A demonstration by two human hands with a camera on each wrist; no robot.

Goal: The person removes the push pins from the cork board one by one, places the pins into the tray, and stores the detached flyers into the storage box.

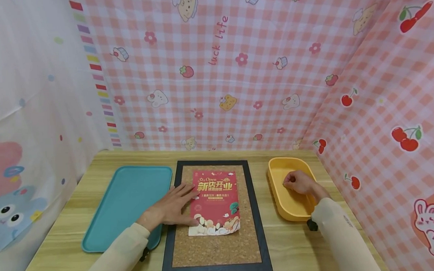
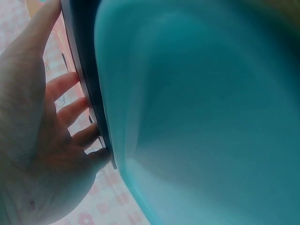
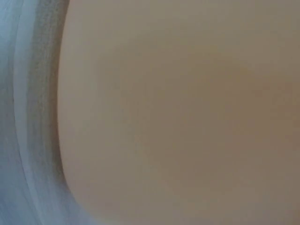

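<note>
A red poster (image 1: 216, 201) with gold lettering lies on a cork board (image 1: 221, 253) framed in black. My left hand (image 1: 174, 206) reaches across the board's left side, fingers spread and fairly straight, with fingertips and thumb on the poster's left edge. In the left wrist view, the left hand (image 2: 56, 131) shows its spread fingers beside the dark frame (image 2: 89, 61). My right hand (image 1: 300, 182) is over the yellow bin (image 1: 295, 216), its fingers and thumb bent together. Whether anything small sits between those fingertips is hidden. The right wrist view shows only a blurred bin wall.
A teal tray (image 1: 129, 206) lies left of the board, under my left forearm. The wooden table (image 1: 59, 240) ends at a pink checked cloth (image 1: 202, 124) behind and to the right. A white printed cloth (image 1: 40, 98) hangs on the left.
</note>
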